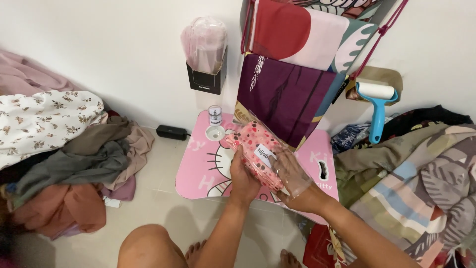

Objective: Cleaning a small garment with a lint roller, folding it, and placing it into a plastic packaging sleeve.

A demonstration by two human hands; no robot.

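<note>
over the pink tabletop (pixel 198 173) by the white wall, left hand (pixel 243 176) and right hand (pixel 292 178) each keep a closed grip on a clear-wrapped pink floral fabric packet (pixel 255 151), held just above it.

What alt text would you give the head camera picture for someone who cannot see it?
Two bare hands, left hand and right hand, hold a pink patterned fabric packet in clear plastic above a small pink table. Heaps of folded cloth lie on the floor at both sides.
</note>
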